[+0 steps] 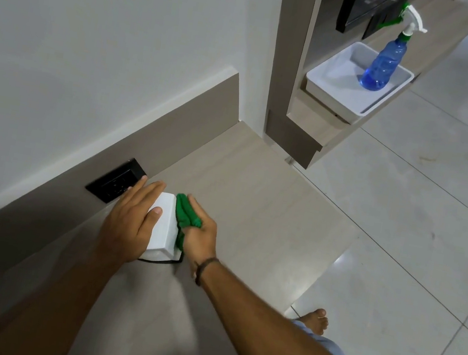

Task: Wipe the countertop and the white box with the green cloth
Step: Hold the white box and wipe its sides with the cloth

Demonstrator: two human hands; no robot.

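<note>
Wiping the right face of the white box [164,224] with the green cloth [186,212], bunched into a wad and gripped in the curled fingers of the right hand [201,234]. Steadying the box from above with the left hand [129,221], laid flat, fingers straight toward the wall, thumb resting on the top face. Standing on the pale wood counter [254,199], close to the back panel and just beside a black wall socket [115,184].

Likely trouble:
- Pushing sideways harder than the flat left palm can resist, and so sliding or tipping the box into the socket.
- Dragging a possibly damp cloth across to the socket itself; dampness not readable here.
- Snagging the loose tail of cloth hanging by the box's near corner, where a thin dark line runs under the base; impossible to say whether cord or edge.
- Missing the top and left faces, covered by the left hand, unless regripped.
- Leaving most of the counter undone, going by the wide bare stretch to the right.

Farther off, on a raised shelf: a blue spray bottle [383,63] upright in a white tray [333,91], well apart from both hands. Below, tiled floor [417,239] and a bare foot [315,319].
</note>
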